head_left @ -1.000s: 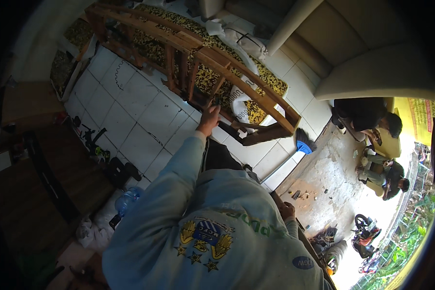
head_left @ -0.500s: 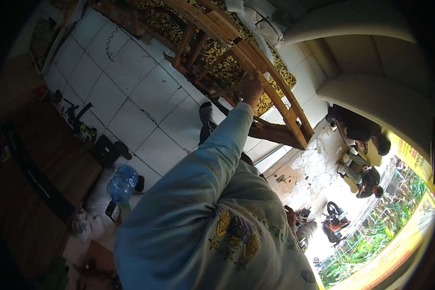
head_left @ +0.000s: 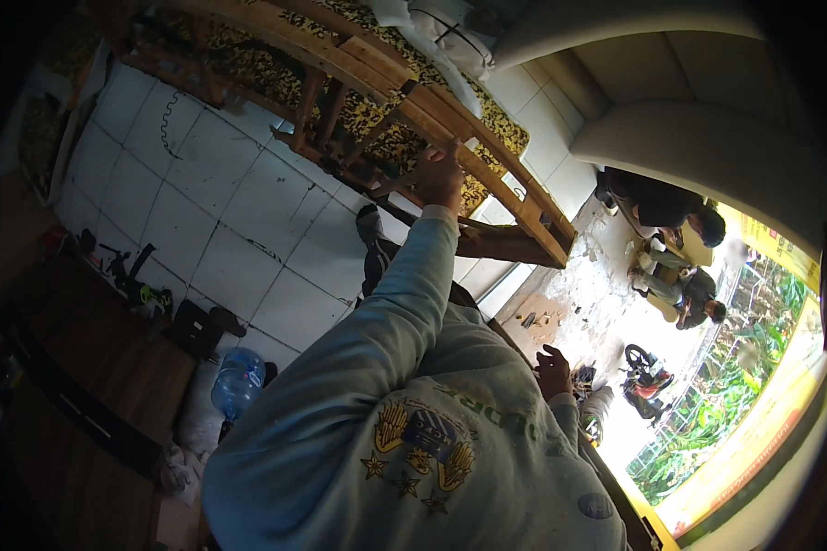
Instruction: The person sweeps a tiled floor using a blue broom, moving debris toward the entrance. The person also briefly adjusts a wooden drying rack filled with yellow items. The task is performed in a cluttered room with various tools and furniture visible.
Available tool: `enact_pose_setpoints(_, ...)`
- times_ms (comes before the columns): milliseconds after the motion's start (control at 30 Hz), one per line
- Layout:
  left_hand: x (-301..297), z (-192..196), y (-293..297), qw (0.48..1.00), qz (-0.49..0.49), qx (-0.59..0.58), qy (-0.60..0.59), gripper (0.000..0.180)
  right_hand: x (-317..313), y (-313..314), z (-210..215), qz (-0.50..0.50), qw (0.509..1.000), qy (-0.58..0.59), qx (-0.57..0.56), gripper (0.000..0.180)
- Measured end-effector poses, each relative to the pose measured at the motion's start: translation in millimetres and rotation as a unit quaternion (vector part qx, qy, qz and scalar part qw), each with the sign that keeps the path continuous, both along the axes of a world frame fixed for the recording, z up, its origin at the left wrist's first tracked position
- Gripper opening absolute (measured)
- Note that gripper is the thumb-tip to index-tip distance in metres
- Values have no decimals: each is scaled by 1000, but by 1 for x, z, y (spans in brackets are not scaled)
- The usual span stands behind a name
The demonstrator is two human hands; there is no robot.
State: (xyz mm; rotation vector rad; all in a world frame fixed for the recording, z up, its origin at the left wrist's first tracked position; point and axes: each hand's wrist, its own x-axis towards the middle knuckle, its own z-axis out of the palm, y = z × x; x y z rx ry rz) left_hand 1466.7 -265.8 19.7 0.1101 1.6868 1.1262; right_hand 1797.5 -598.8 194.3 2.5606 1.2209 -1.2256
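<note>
A long wooden furniture frame [head_left: 368,69], with rails and short cross pieces, stretches across the top of the head view. My left arm reaches up to it, and my left hand [head_left: 439,174] is closed at its near rail, by a slat that sticks out to the left. The palm side of that grip is hidden. Yellow-and-black patterned fabric [head_left: 363,119] shows through and behind the frame. Lower down on the right, my right hand [head_left: 553,372] is held out beside my body with its fingers apart, holding nothing.
White floor tiles [head_left: 220,184] lie left of the frame, with a wavy spring [head_left: 167,124] on them. A blue water bottle [head_left: 239,381] stands near a dark wooden surface [head_left: 73,386]. Two people [head_left: 662,207] sit at the right, near a motorcycle [head_left: 645,378]. Pale upholstery [head_left: 680,174] fills the upper right.
The frame and my left hand appear further left as the view shifts. My right hand has come out more from beside my body, its fingers now spread.
</note>
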Motion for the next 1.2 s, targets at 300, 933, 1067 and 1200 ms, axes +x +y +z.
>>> enact_pose_setpoints(300, 11, -32, 7, 998, 38, 30, -41, 38, 7, -1, -15, -22, 999, -9, 31, 37)
enact_pose_setpoints(933, 30, 6, 9, 990, 101, 33, 97, 31, 3, -85, -44, -139, 990, 1, -28, 43)
enact_pose_setpoints(1067, 38, 11, 8, 990, 104, -15, 89, 33, 9, -85, -50, -119, 993, -3, -16, 44)
enact_pose_setpoints(1200, 24, -35, -1, 983, 138, 107, -56, 41, 15, -62, -47, -136, 990, 15, -19, 44)
